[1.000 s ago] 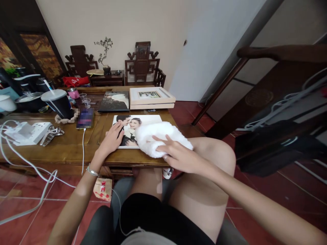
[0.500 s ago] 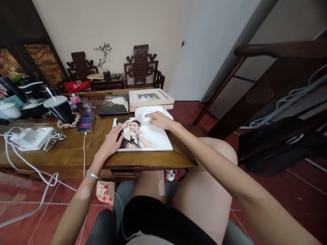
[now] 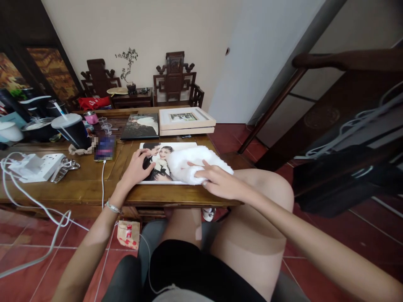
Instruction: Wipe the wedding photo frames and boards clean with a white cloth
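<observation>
Right hand grips one fluffy white cloth, fingers half-curled!
It covers the right of one photo of two people, flat on the surface; left hand, loosely spread, grips nothing, touching the photo's left. Beyond: one dark picture, two stacked pale frames, two carved chairs.

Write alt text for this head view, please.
A person's right hand holds a fluffy white cloth on a photo of a couple; the left hand rests on the photo's left side. Behind, a dark picture and pale frames lie on the table.
</observation>
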Demonstrator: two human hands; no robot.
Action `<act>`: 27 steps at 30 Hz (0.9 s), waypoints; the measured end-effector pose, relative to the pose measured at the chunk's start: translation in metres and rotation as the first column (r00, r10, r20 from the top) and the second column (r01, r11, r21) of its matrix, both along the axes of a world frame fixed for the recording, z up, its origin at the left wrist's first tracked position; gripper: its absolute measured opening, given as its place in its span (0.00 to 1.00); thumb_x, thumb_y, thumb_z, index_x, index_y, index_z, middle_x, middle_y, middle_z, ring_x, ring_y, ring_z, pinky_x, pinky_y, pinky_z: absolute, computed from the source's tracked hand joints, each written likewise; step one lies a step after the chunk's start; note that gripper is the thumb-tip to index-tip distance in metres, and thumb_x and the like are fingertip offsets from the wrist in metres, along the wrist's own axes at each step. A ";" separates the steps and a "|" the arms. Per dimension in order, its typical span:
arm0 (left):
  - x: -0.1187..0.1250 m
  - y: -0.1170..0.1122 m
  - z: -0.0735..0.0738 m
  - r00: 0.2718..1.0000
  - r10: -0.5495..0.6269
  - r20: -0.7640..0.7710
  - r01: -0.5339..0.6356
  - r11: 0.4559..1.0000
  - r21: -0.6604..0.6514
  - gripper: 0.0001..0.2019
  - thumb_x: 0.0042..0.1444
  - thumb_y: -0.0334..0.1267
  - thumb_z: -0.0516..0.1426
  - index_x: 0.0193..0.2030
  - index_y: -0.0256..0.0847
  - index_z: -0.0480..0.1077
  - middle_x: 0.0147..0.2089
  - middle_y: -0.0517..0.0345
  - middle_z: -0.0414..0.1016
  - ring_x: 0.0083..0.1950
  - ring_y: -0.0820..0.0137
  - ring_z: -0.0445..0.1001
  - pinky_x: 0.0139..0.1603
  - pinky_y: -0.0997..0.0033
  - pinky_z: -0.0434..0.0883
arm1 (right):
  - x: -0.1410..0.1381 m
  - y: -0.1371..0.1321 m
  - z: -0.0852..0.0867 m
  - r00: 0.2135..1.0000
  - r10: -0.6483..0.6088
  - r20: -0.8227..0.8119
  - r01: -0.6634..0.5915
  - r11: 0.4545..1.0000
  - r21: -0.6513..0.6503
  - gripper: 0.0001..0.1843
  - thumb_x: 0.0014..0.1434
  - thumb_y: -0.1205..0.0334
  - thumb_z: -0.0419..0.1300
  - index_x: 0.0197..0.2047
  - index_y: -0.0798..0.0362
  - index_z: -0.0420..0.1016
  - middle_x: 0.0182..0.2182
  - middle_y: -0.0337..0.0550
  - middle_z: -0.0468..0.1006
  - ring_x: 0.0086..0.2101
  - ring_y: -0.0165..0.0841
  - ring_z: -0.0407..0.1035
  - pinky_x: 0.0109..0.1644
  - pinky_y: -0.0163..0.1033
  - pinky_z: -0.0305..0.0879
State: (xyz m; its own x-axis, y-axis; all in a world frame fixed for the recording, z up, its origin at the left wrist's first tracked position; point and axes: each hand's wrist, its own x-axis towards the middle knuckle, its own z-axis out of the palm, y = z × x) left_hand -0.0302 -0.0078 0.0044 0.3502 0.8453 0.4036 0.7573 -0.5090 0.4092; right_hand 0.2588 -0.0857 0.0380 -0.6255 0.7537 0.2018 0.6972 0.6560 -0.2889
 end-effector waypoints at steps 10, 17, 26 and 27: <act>-0.004 0.004 -0.001 0.997 -0.022 -0.077 0.010 0.989 -0.150 0.31 0.60 0.52 0.50 0.66 0.37 0.60 0.71 0.42 0.53 0.72 0.56 0.51 0.71 0.53 0.52 | -0.024 0.094 0.012 0.987 -0.161 0.014 0.161 0.987 -0.017 0.23 0.52 0.75 0.47 0.45 0.59 0.78 0.43 0.51 0.81 0.44 0.42 0.73 0.50 0.40 0.62; -0.005 0.009 -0.001 0.993 -0.027 -0.117 -0.003 0.969 -0.248 0.32 0.61 0.52 0.49 0.69 0.39 0.55 0.74 0.44 0.47 0.74 0.57 0.45 0.70 0.47 0.50 | -0.021 0.072 -0.016 0.994 -0.105 0.038 0.103 0.993 0.063 0.23 0.51 0.74 0.48 0.47 0.57 0.76 0.51 0.55 0.77 0.61 0.47 0.61 0.60 0.56 0.55; 0.001 0.003 -0.003 0.993 0.033 -0.116 -0.062 0.966 -0.251 0.32 0.65 0.54 0.41 0.70 0.37 0.50 0.75 0.44 0.44 0.75 0.58 0.42 0.70 0.44 0.49 | -0.019 0.007 0.000 0.998 0.000 0.067 -0.002 0.999 0.032 0.20 0.52 0.75 0.46 0.41 0.54 0.75 0.50 0.54 0.77 0.61 0.46 0.61 0.63 0.59 0.50; 0.001 0.003 -0.004 0.992 0.034 -0.119 -0.063 0.966 -0.250 0.32 0.65 0.53 0.41 0.70 0.37 0.51 0.74 0.44 0.45 0.75 0.59 0.42 0.70 0.44 0.49 | -0.021 0.014 0.003 0.997 -0.005 0.076 0.002 0.999 0.038 0.19 0.51 0.75 0.46 0.40 0.54 0.75 0.46 0.52 0.79 0.58 0.46 0.65 0.62 0.56 0.53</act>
State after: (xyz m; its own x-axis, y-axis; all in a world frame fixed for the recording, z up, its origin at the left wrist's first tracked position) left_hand -0.0295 -0.0052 0.0005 0.3369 0.9318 0.1348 0.8273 -0.3613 0.4302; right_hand 0.2381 -0.0713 0.0415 -0.6373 0.7488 0.1820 0.7188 0.6627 -0.2100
